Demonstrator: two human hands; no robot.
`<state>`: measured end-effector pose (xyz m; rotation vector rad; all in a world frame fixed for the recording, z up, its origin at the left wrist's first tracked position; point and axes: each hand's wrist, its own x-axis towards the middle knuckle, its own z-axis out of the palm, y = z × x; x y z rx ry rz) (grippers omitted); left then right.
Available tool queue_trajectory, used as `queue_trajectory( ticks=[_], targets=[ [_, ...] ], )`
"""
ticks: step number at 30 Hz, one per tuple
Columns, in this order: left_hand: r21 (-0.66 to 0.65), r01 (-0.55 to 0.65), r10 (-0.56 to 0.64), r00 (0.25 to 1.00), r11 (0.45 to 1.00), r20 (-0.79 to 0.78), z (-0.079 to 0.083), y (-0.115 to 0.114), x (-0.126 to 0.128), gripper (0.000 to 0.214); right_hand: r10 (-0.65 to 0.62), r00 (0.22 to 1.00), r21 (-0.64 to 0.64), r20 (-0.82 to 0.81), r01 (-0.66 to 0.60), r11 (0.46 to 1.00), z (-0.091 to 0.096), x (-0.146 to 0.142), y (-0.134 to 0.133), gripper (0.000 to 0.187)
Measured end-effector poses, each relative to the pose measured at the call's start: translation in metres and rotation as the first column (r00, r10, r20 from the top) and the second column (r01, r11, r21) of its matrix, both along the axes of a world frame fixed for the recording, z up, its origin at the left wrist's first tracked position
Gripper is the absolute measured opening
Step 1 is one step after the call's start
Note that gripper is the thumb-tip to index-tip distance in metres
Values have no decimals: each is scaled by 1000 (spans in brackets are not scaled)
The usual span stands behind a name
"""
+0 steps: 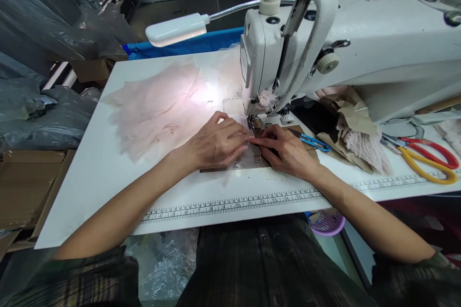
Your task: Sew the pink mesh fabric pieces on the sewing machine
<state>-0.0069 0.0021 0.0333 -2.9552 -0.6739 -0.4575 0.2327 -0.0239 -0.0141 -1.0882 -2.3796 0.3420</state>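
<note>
Thin, see-through pale pink fabric (162, 100) spreads in loose layers over the left of the sewing table, and part of it runs toward the needle. My left hand (221, 143) is closed, its fingertips bent together on a sheer edge just left of the presser foot (255, 123). From the right, my right hand (284, 149) meets it, index finger and thumb pinching the same sheer edge in front of the foot. The fingertips of both hands nearly touch. Close to my right hand lie blue-handled thread snips (314, 142). What lies beneath my left palm is hidden.
The white sewing machine (262, 53) rises behind my hands, with a lamp (176, 29) lighting the cloth. Red and yellow-handled scissors (428, 159) and a bundle of gathered lace (363, 146) lie at right. A printed ruler (230, 206) follows the front edge of the white table (90, 172).
</note>
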Motion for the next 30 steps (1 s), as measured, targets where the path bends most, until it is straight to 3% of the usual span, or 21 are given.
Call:
queue_trajectory(
  ticks=[4,10,16,30],
  targets=[
    [-131,216,-217,976,968,6,0,-18,-7,21,7,1000,13,-6,-7,1000,-1,1,1,31],
    [48,172,-176,980,984,96,-24,-26,-7,9,0,1000,28,11,0,1000,-2,1,2,32],
    [182,153,-179,974,971,138,-26,-27,-4,8,0,1000,24,9,0,1000,-3,1,2,31],
    [137,171,-186,977,976,106,-30,-28,-5,12,-8,997,53,81,3,999,1,0,0,32]
  ],
)
